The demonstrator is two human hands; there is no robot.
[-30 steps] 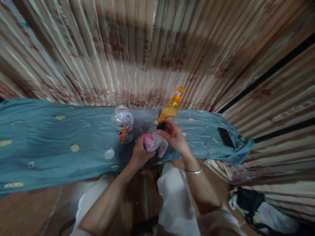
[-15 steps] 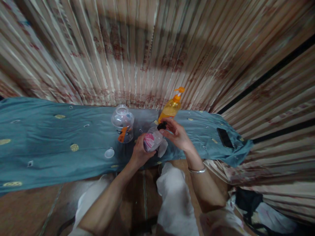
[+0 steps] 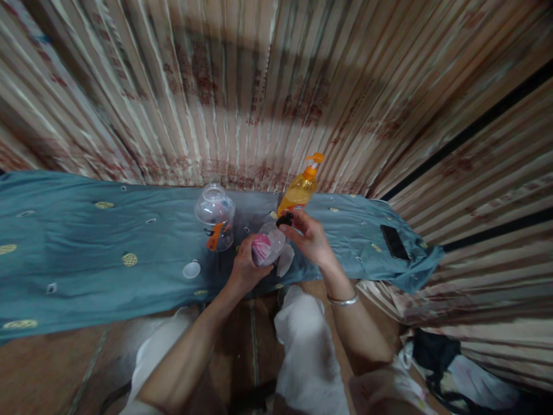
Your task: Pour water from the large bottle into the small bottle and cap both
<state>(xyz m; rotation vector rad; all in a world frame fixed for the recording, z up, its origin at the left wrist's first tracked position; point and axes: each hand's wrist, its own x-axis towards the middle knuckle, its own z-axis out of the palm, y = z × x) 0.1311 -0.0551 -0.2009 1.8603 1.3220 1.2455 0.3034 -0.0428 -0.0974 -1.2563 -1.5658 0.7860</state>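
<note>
Tilted to the upper right, a clear bottle [image 3: 268, 246] with a pink label is held around its body by my left hand [image 3: 245, 266]. At its top end sits a black cap [image 3: 285, 220], perhaps a pump head. My right hand [image 3: 309, 235] pinches this cap between thumb and fingers. A silvery bangle circles my right wrist. Just behind my right hand stands a pump bottle of yellow liquid [image 3: 300, 190] with an orange top. A crumpled whitish piece [image 3: 285, 262], possibly tissue, lies beside the clear bottle.
Left of my hands stands a clear plastic cup with a domed lid [image 3: 215, 222] and an orange print. A small round translucent lid [image 3: 192, 269] lies nearby on the teal cloth [image 3: 86, 242]. A black phone [image 3: 394, 242] lies at the right. Pleated curtains [image 3: 242, 98] hang behind.
Almost nothing differs. My right hand has shifted very slightly, still at the black cap, and my left hand keeps its hold on the bottle.
</note>
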